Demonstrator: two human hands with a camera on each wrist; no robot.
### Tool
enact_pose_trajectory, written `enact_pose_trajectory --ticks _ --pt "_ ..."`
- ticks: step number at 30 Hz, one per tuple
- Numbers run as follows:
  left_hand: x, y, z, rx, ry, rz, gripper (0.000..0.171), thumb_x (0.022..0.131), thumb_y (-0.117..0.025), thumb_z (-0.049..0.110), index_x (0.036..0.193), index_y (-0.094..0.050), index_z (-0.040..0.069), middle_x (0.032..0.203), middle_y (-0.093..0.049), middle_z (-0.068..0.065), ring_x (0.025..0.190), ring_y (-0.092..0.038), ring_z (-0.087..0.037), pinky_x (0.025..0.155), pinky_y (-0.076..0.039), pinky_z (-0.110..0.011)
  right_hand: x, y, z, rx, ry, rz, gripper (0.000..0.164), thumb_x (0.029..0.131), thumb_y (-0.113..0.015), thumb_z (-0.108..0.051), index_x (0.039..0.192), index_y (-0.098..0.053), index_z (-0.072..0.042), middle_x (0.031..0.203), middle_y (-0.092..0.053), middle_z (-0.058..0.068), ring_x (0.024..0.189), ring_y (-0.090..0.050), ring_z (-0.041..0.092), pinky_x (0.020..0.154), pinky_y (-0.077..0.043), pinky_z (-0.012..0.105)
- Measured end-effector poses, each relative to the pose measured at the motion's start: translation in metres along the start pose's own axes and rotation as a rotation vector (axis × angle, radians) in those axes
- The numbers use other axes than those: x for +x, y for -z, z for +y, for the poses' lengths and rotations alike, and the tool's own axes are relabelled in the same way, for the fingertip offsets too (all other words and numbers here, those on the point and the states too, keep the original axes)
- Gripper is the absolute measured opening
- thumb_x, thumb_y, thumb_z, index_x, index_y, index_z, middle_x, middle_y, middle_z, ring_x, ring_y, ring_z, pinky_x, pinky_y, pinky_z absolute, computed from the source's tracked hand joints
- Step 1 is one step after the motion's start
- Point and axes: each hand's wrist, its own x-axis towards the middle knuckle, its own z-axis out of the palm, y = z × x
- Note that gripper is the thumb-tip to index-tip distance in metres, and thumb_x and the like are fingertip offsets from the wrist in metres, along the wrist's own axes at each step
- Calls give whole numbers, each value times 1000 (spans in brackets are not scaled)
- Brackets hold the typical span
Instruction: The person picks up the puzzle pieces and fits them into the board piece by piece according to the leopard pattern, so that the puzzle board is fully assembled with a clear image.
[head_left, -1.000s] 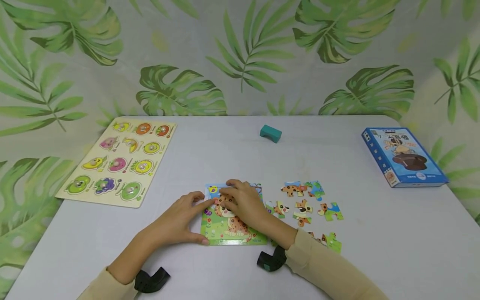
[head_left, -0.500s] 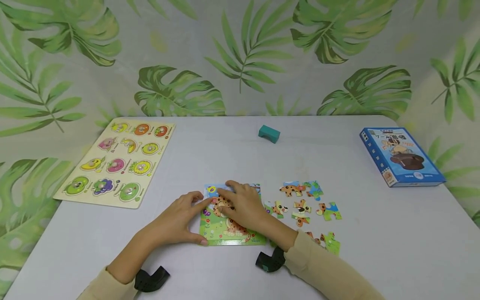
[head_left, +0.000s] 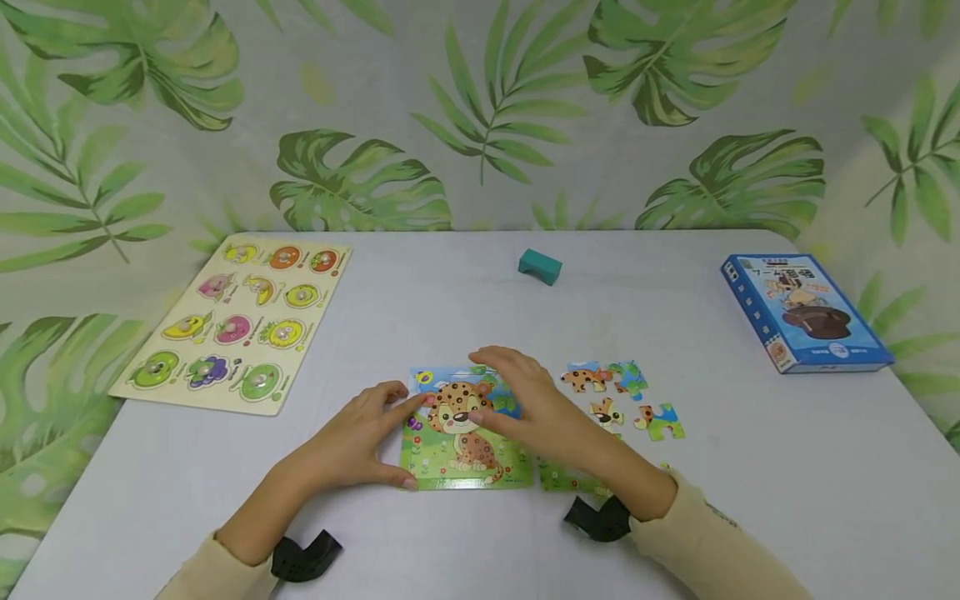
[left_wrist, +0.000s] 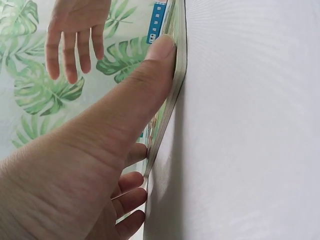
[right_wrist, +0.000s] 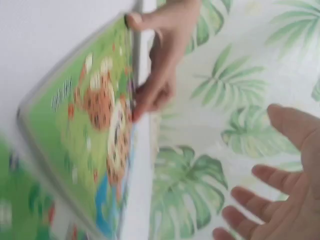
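Note:
A square picture board (head_left: 431, 462) showing a spotted leopard cub lies flat near the front of the table. My left hand (head_left: 348, 442) rests along its left side, thumb at the lower corner and index fingertip on the picture near the cub's ear. The left wrist view shows that thumb (left_wrist: 162, 47) on the board's rim. My right hand (head_left: 543, 408) is over the board's right side, fingers spread, holding nothing. In the right wrist view its fingers (right_wrist: 245, 200) stand apart from the board. Beneath the right forearm, part of a second green picture (head_left: 558, 477) shows.
Several loose jigsaw pieces (head_left: 662, 421) lie right of the board, some hidden by my right arm. A wooden fruit peg puzzle (head_left: 281, 400) is at the left. A teal arched block (head_left: 540, 267) sits at the back, and a blue box (head_left: 813, 312) at the right.
My right hand has lifted off the leopard picture and moved right, uncovering the cub's face and hiding some loose pieces. The left hand has stayed in place.

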Motion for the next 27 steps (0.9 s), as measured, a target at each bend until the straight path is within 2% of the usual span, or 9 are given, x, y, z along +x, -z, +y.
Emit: enact_pose_trajectory --ticks 3,6,9,11,14,16,21,27 --pt "1 0 0 1 -1 -1 103 57 -62 72 139 -37 15 129 -35 -12 113 -36 -25 94 -32 -40 -11 19 11 33 53 51 61 85 -59 -38 137 -33 -21 140 -28 -6 129 -22 15 97 -29 49" --pt "1 1 1 1 2 -4 103 57 -61 73 139 -37 15 129 -35 -12 113 -36 -25 95 -31 -40 -20 34 27 46 80 129 62 83 -65 -27 137 -34 -18 139 -32 -3 128 -25 16 96 -31 48" --pt "1 2 1 -4 7 -7 104 57 -60 74 139 -36 15 129 -35 -11 114 -36 -25 95 -31 -40 -27 47 45 37 78 219 63 80 -69 -13 134 -38 -11 136 -37 2 124 -32 20 95 -33 44" --pt "1 2 1 -6 9 -8 104 57 -60 74 139 -36 16 129 -35 -11 114 -36 -24 95 -31 -40 -31 55 55 26 67 274 63 77 -70 -4 132 -41 -7 133 -40 6 121 -36 22 96 -32 38" --pt "2 2 0 -8 7 -7 104 57 -59 75 139 -36 16 129 -35 -11 113 -36 -24 95 -31 -40 -37 63 61 6 43 324 61 74 -68 5 129 -43 0 130 -43 13 117 -39 28 96 -32 31" --pt "2 1 0 -5 6 -6 104 57 -58 75 139 -36 16 128 -35 -11 113 -36 -24 95 -31 -41 -41 67 62 5 13 335 58 75 -67 7 127 -42 4 129 -43 17 116 -39 31 97 -31 33" --pt "2 0 -1 -5 14 -9 104 56 -58 76 139 -36 16 129 -35 -11 114 -36 -24 95 -31 -40 -46 69 70 55 -71 318 53 79 -63 6 127 -40 8 129 -41 23 116 -36 38 95 -28 52" --pt "0 0 1 -17 29 -12 104 56 -62 73 139 -36 16 129 -35 -12 115 -35 -25 96 -31 -41 -49 65 100 129 -119 307 55 81 -64 0 130 -40 3 131 -40 20 118 -35 37 95 -27 53"
